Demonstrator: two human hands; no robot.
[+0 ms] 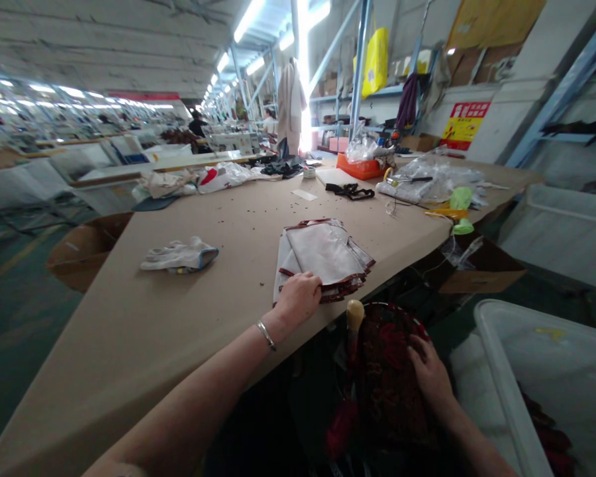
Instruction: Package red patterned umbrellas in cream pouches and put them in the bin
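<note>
Take the soft, light, likely slippery stack of fabric pieces [325,255], lying at the near edge of the tabletop [179,311] under the curled left hand [300,296] (grip unclear), by its near corner, with the right hand [430,372] spread flat on the dark red cloth [385,377] below.

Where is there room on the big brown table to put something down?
Bare brown tabletop lies left of the left hand, between the crumpled white glove and the near edge, and beyond the stack of grey red-edged fabric pieces. The far end is crowded around the orange tray and clear plastic bags.
</note>
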